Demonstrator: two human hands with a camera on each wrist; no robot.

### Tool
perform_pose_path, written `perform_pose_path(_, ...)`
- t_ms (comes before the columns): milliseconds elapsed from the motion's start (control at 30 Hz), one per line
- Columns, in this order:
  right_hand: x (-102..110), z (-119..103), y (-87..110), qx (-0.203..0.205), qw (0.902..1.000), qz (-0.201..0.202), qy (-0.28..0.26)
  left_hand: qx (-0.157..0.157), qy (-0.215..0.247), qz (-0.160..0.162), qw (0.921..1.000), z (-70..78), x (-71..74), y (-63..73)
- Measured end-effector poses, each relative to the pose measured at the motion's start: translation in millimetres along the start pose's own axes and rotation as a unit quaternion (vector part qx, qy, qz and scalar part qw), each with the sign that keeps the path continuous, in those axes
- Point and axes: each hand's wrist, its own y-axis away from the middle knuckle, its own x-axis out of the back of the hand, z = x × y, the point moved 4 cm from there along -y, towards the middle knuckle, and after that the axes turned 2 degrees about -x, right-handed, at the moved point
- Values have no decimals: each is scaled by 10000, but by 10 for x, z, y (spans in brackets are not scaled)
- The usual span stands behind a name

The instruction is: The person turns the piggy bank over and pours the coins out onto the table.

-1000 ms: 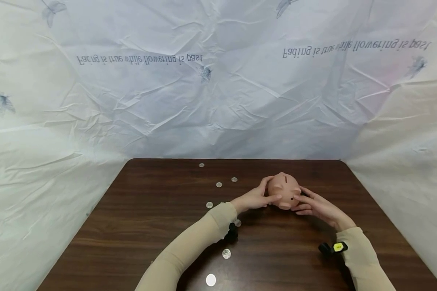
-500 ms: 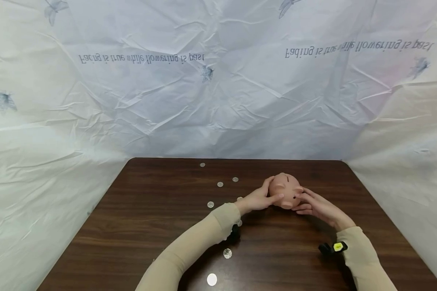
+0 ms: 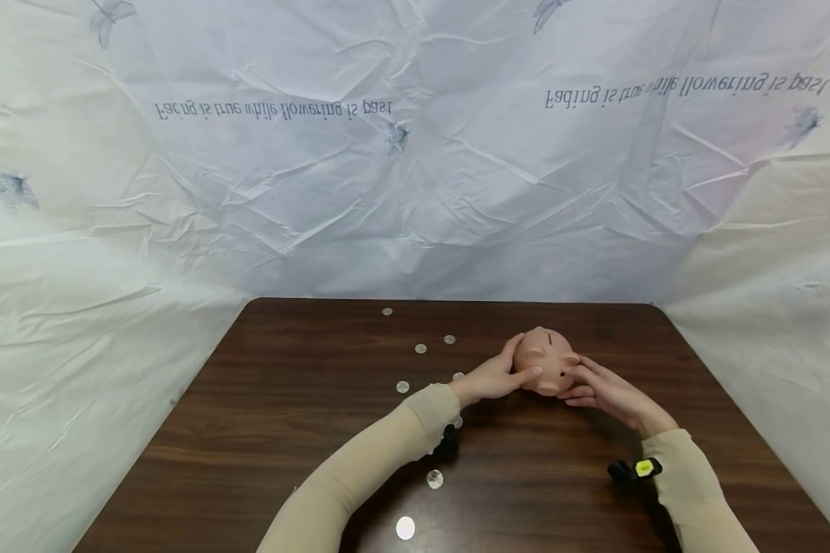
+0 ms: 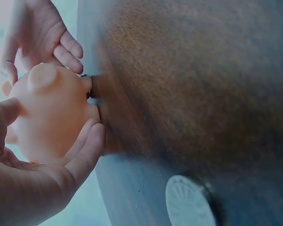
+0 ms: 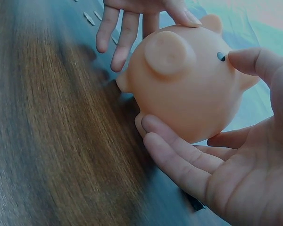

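Note:
A pink piggy bank [image 3: 545, 361] is at the right rear of the table, its snout [image 5: 168, 54] toward me and the coin slot on top. My left hand [image 3: 491, 378] grips its left side, with the thumb on the face. On the other side my right hand [image 3: 609, 392] holds it, thumb beside one eye and fingers low near the feet, as the right wrist view shows. The feet are close to the tabletop; whether they touch it I cannot tell. The far side of the bank is hidden.
Several silver coins lie scattered on the dark wooden table [image 3: 263, 430], including a near coin [image 3: 405, 528], one coin [image 3: 434, 479] by my left forearm and a far coin [image 3: 387, 312]. A crumpled white printed sheet [image 3: 401, 192] hangs behind and at both sides.
The head view has shifted slightly. Both hands keep their hold on the piggy bank, which stays in about the same place. A coin beside my left wrist has come into sight.

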Motion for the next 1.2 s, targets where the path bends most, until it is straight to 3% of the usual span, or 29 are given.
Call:
perform_pose_path(600,45,25,21,-45,9999,96,124,-15,92,-207,9997,-36,-23,-63)
perform_pose_path(800,29,-21,62,-202,9985,381,352,-158,-389,-327,9986,10,62,-28)
perform_pose_path(933,35,-105,134,-181,9960,619,616,-472,-798,-298,9952,69,191,38)
perform_pose_path(1033,69,-211,217,115,9916,853,965,-576,-1004,-204,9931,120,354,132)
perform_pose_path(1133,127,-357,316,573,9782,1272,1538,-609,-1308,27,9895,160,579,247)
perform_pose_path(1200,176,-460,396,829,9614,1722,1980,-741,-1633,284,9834,192,755,327)
